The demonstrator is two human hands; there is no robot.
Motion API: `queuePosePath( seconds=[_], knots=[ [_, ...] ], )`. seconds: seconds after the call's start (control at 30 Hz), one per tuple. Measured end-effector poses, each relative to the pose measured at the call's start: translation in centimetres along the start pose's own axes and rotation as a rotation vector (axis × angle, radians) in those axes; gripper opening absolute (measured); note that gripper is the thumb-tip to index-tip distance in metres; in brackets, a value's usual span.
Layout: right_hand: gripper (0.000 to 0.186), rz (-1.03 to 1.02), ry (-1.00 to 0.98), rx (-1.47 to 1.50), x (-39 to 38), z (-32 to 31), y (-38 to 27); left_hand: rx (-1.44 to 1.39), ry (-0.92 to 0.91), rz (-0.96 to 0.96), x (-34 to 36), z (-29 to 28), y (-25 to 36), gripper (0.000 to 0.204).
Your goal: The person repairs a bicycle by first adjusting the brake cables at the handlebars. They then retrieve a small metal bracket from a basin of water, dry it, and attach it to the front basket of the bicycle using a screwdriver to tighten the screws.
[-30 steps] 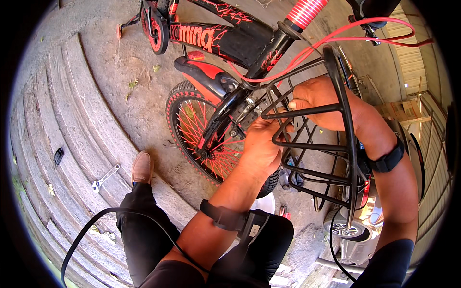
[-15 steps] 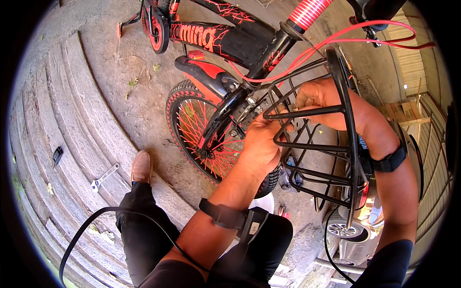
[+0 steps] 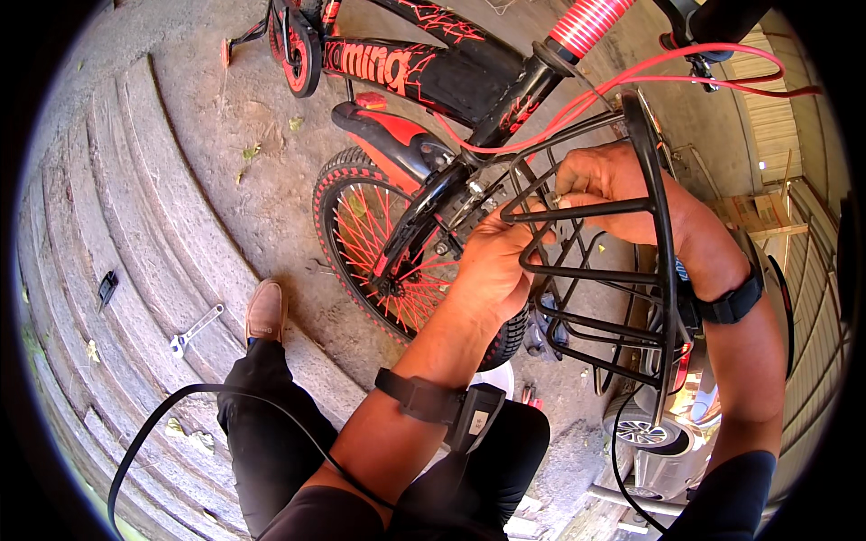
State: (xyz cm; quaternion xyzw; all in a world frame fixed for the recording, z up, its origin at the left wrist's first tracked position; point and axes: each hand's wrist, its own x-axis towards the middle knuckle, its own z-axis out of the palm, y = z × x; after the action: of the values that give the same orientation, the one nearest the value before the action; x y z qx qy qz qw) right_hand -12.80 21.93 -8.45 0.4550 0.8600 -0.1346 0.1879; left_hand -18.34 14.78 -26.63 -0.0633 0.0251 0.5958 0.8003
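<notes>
A black wire bicycle basket [image 3: 667, 270] sits tilted at the front of a black and red bicycle [image 3: 451, 81]. My left hand [image 3: 494, 266] is closed at the basket's bike side, its fingertips among the wires and partly hidden by them. Reaching round the far side, my right hand [image 3: 600, 189] is inside the basket with thumb and fingers pinched together. Its fingertips are close to those of my left hand; whatever small piece lies between them is too small to make out. Just left of my left hand is the front wheel [image 3: 361, 234] with red spokes, below a black and red mudguard [image 3: 397, 149].
Red cables [image 3: 631, 68] loop above the basket. An adjustable wrench [image 3: 196, 332] and a small black object [image 3: 107, 290] lie on the concrete steps [image 3: 171, 234] at left. Red-handled pliers [image 3: 532, 397] are on the ground near my knee. A parked car [image 3: 677, 451] stands at right.
The basket and handlebar have shifted slightly to the right in view. Both hands keep nearly the same places, with small finger movements.
</notes>
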Motion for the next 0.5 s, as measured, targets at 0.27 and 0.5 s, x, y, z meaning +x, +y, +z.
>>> queuePosePath(
  seconds=[0.27,0.5],
  knots=[
    [0.019,-0.102,-0.015,-0.241,0.4,0.2,0.7,-0.008,0.024,-0.02,-0.1,-0.1,-0.3,0.01],
    [0.018,-0.134,-0.002,-0.361,0.3,0.7,1.1,-0.023,0.02,-0.018,-0.2,-0.1,-0.5,0.01]
  ],
)
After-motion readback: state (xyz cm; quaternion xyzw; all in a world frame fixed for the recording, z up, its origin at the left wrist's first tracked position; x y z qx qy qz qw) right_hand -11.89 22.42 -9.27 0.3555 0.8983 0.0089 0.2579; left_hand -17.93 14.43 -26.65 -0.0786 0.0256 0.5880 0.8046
